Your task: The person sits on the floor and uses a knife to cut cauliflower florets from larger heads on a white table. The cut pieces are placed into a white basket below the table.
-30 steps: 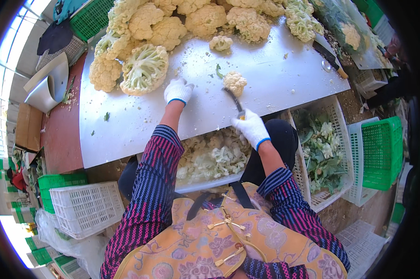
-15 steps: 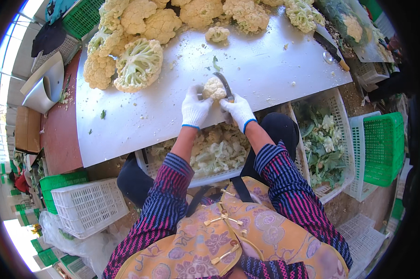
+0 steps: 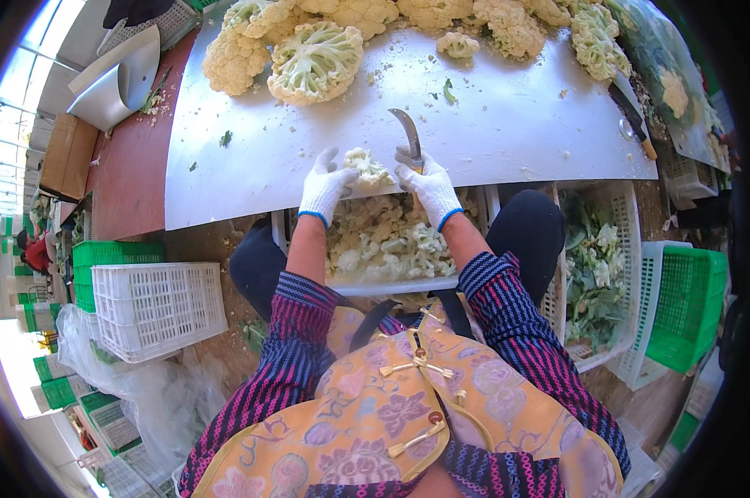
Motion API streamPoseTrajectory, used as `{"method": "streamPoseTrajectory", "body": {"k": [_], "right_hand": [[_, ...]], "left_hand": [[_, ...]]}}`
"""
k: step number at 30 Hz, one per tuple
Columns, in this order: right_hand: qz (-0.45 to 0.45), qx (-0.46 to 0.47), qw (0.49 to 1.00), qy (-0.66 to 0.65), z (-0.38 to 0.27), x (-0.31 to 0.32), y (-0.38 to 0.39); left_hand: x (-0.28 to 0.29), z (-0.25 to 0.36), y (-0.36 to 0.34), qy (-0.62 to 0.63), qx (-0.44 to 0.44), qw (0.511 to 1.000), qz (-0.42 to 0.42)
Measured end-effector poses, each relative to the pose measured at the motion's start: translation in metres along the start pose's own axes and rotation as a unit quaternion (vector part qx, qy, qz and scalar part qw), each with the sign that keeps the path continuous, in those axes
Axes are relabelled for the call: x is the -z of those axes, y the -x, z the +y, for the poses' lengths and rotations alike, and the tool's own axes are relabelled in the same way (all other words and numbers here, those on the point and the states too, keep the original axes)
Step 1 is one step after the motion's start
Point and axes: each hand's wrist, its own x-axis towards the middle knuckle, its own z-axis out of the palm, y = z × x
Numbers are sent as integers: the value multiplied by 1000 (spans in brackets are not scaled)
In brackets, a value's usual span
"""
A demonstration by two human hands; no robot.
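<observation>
My left hand [image 3: 323, 187], in a white knit glove with a blue cuff, has its fingers spread. Just off its thumb, at the table's near edge, is a small cauliflower piece [image 3: 368, 168]; whether thumb and piece still touch is hard to see. My right hand [image 3: 427, 184], gloved alike, is closed round the handle of a curved knife [image 3: 407, 130], blade pointing up and away. Below both hands, between my knees, a white crate [image 3: 392, 288] holds many cut florets [image 3: 400, 241].
Large cauliflower heads [image 3: 317, 62] are heaped along the far side of the metal-topped table [image 3: 267, 158]. Another knife [image 3: 632, 120] lies at the right edge. A crate of leaves [image 3: 595, 274] stands right, green baskets [image 3: 686, 307] beyond it, a white crate [image 3: 159, 307] left.
My hands have drawn apart and the left fingers have opened from around the cauliflower piece. The knife has come away from the piece. The whole view has shifted, so the table sits higher.
</observation>
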Motion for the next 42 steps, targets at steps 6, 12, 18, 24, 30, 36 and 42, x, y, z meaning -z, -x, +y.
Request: {"method": "streamPoseTrajectory", "body": {"k": [6,12,18,24,30,36,42], "right_hand": [[56,-125,988,70,-8,5,35],[80,-8,963,256,23,8,47],[46,40,922,381,6,-8,69],[23,25,903,427,16,-8,51],[15,21,909,417,14,-6,47],[6,22,864,503,14,-8,39],[27,24,846,531,28,-15,20]], "left_hand": [[2,14,-2,-71,32,993,-90],[-12,-14,4,-19,-32,997,-74],[-34,-24,10,-9,-101,990,93],[-42,-11,22,-130,-111,975,139],[-41,-6,19,-180,-120,966,140],[-39,4,20,-216,-116,961,131],[-31,-7,6,-133,-96,981,103]]}}
